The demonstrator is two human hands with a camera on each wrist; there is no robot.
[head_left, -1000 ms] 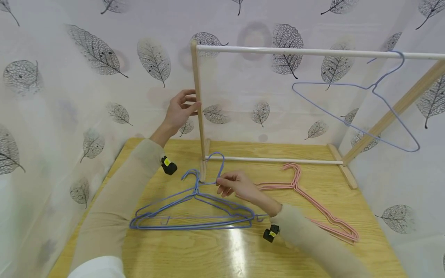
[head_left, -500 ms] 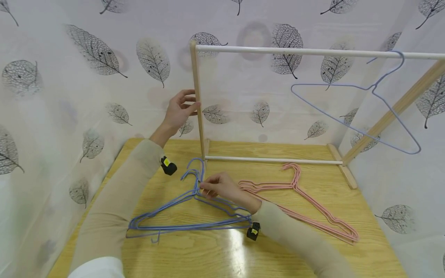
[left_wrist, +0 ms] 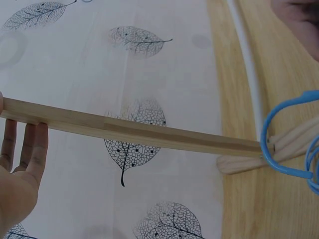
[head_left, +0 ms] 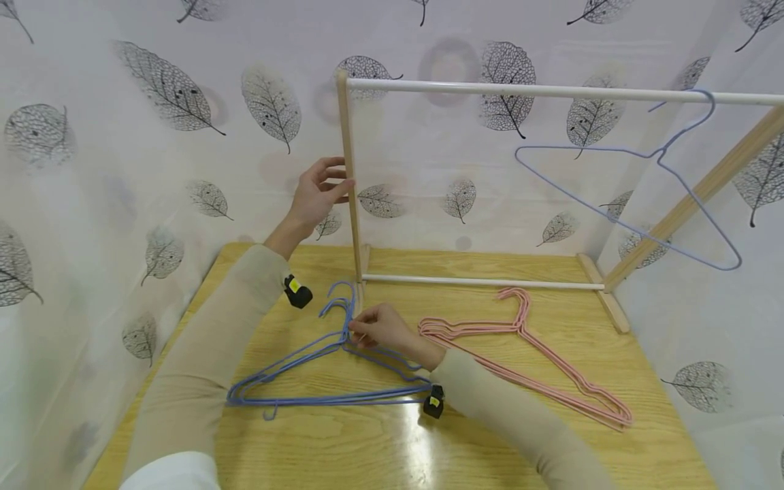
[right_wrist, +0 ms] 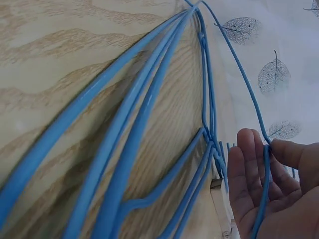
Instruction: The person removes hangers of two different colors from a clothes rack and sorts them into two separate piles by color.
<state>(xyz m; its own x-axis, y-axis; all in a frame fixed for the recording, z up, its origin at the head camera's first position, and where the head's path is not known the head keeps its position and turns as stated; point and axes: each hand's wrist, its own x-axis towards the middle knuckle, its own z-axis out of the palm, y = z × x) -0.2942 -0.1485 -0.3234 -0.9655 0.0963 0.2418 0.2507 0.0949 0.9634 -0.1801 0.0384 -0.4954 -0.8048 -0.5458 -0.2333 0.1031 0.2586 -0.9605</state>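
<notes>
In the head view my left hand (head_left: 315, 194) holds the left wooden post (head_left: 349, 136) of a small clothes rack, with thumb and fingers on either side. My right hand (head_left: 382, 327) pinches a blue clothes hanger (right_wrist: 247, 82) just below its hook, between thumb and fingers. That hanger is raised over several other blue hangers (head_left: 300, 401) stacked on the table, its hook standing a little above theirs. My right forearm hides the right ends of the blue hangers. Another blue hanger (head_left: 582, 148) hangs from the right part of the rack's top bar (head_left: 490, 88).
Several pink hangers (head_left: 569, 371) lie in a pile on the wooden table (head_left: 343, 456), right of my right hand. The rack's lower bar (head_left: 484, 281) runs behind them. A leaf-patterned curtain (head_left: 245, 197) stands behind and beside the table.
My right hand has moved left with the pinched blue hanger, bringing its hook close to the stacked hooks. In the last half second it shifted only slightly. My left hand stays on the post.
</notes>
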